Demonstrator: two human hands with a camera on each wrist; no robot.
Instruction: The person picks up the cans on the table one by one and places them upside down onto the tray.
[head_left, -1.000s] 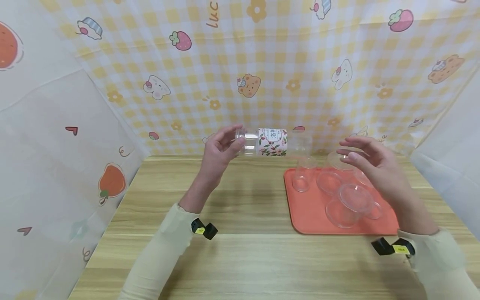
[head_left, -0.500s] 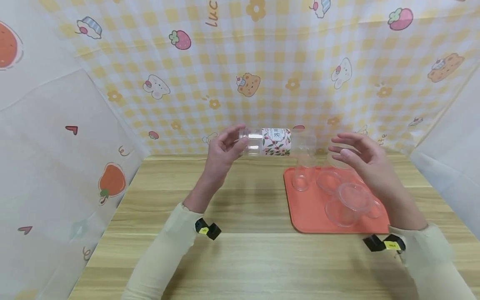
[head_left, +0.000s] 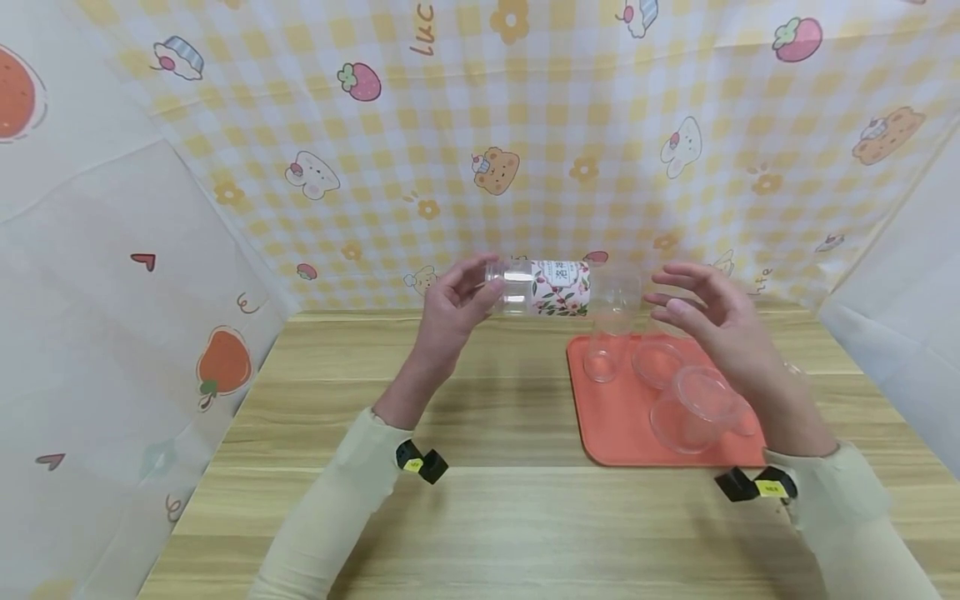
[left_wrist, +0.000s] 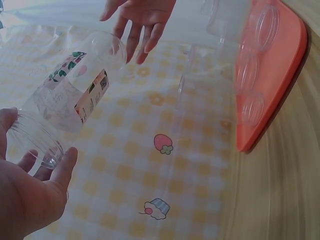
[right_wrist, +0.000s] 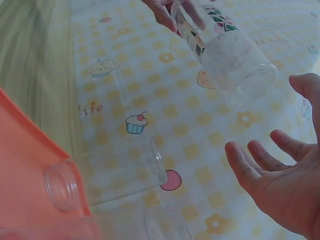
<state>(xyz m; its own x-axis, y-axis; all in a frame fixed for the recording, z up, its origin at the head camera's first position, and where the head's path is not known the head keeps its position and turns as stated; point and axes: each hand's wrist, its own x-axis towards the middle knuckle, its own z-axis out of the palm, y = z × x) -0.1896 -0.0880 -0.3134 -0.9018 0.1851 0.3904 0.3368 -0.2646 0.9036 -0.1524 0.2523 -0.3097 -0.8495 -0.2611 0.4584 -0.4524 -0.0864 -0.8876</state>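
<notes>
A clear jar (head_left: 561, 288) with a white, flower-patterned label lies sideways in the air above the back of the table. My left hand (head_left: 453, 312) grips it by the threaded mouth end, thumb and fingers around the rim, as the left wrist view shows. At the opposite end, my right hand (head_left: 712, 312) is held with its fingers spread and slightly bent. A small gap separates its fingertips from the jar's base (right_wrist: 254, 82) in the right wrist view. Nothing is in that hand.
On the right of the wooden table (head_left: 450, 533) lies an orange tray (head_left: 615, 446). It bears several clear vessels, among them a narrow one (head_left: 602, 364) at the left and a wide one (head_left: 686, 425) in front. A yellow checked cloth (head_left: 450, 108) hangs behind.
My left hand has carried the jar slightly to the right. My right hand has moved left, narrowing the gap to the jar's base. The tray's vessels stay put.
</notes>
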